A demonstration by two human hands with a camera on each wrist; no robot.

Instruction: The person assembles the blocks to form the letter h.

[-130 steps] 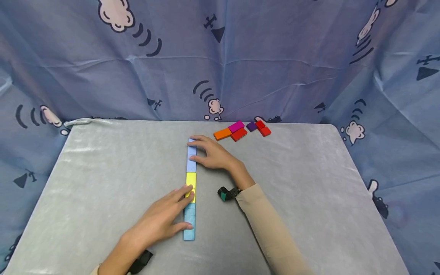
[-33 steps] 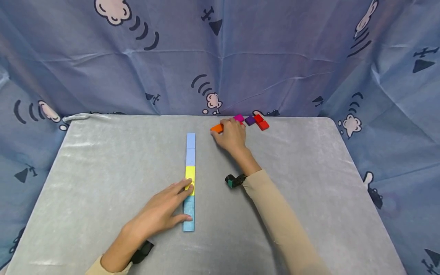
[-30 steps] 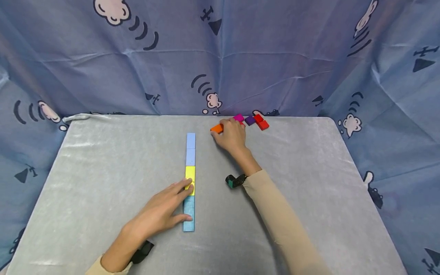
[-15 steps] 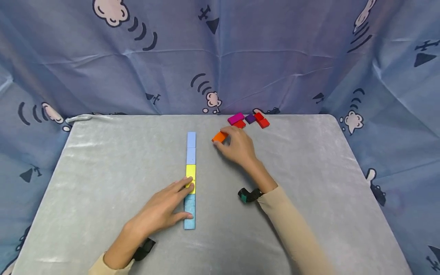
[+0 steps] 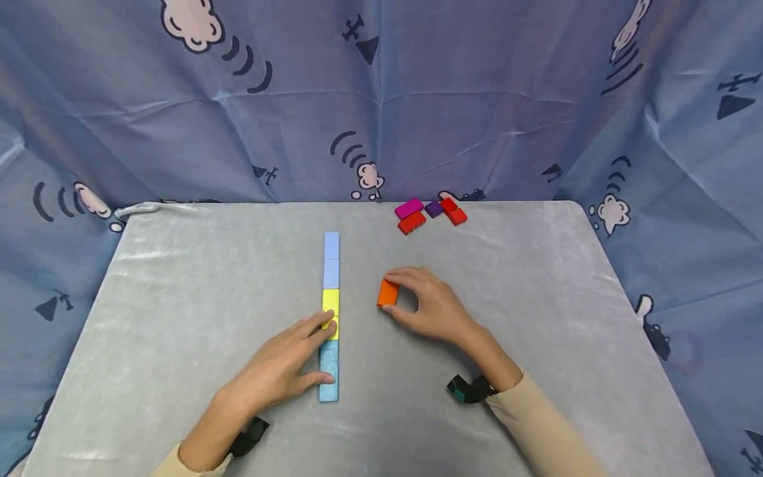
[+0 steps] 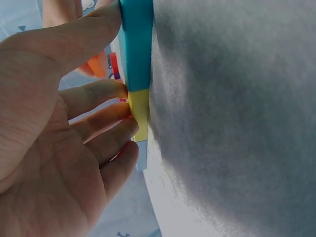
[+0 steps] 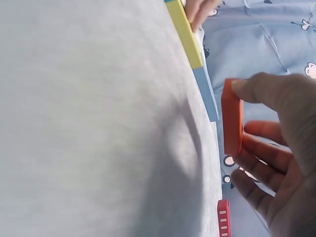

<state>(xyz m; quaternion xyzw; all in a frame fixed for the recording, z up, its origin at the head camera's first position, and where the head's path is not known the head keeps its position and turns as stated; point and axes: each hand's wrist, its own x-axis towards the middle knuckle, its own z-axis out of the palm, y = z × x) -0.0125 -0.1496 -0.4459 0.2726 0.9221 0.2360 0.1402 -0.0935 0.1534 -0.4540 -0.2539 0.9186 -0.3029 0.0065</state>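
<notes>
A straight row of flat blocks runs up the table in the head view: teal point(image 5: 329, 393) nearest, then yellow point(image 5: 330, 299), then light blue point(image 5: 331, 273). My left hand point(image 5: 271, 377) lies at the row with spread fingers; its fingertips touch the yellow part and its thumb the teal part. To the right of the row, my right hand point(image 5: 438, 308) pinches an orange block point(image 5: 387, 293) by its ends between thumb and fingers. In the right wrist view the orange block point(image 7: 232, 118) appears lifted off the table.
At the table's far edge lie a magenta block point(image 5: 408, 209), a red block point(image 5: 412, 223), a purple block point(image 5: 434, 209) and further red pieces point(image 5: 456, 215). A patterned blue cloth point(image 5: 477, 119) hangs behind the grey tabletop point(image 5: 208, 278).
My right hand has left the light blue end of the row, taken the orange block from the far group and brought it nearer. My left hand has stayed on the row.
</notes>
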